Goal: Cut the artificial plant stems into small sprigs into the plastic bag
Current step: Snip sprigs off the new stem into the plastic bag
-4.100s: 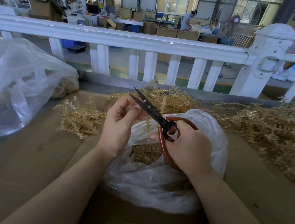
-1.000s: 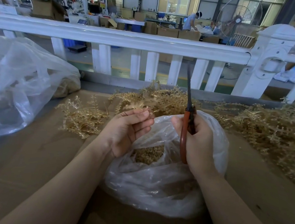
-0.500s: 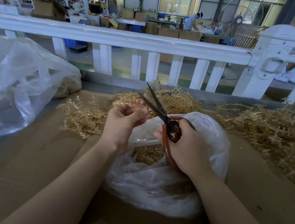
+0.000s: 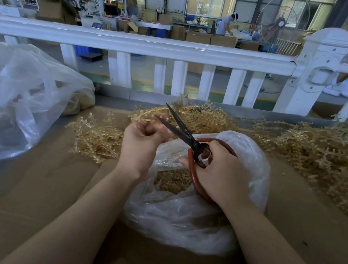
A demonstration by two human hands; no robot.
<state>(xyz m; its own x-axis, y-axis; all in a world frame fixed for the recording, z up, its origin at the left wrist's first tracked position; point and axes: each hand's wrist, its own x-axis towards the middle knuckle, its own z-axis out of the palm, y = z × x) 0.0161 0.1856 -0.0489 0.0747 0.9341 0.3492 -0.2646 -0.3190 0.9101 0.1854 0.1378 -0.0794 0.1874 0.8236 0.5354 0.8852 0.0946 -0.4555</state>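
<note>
My right hand [image 4: 220, 175] grips the red handles of black-bladed scissors [image 4: 180, 128]; the blades are spread apart and point up and left. My left hand [image 4: 140, 147] has its fingers curled, pinching a small pale-gold stem piece right at the blades; the piece is mostly hidden by the fingers. Both hands hover over a clear plastic bag [image 4: 184, 221] that lies on the cardboard, its mouth showing a heap of cut golden sprigs [image 4: 173, 180]. Uncut golden stems lie in piles behind the bag [image 4: 201, 117], to its left [image 4: 97, 142] and at the right [image 4: 323, 156].
A large clear plastic bag [image 4: 19, 99] with some golden material sits at the left. The work surface is brown cardboard [image 4: 40, 192]. A white railing [image 4: 157, 46] runs along the far edge, with a workshop and a person [image 4: 225, 24] beyond.
The scissors swung down from upright to pointing at my left hand with blades spread. My left hand's fingers curled from loosely held to pinching a stem piece at the blades.
</note>
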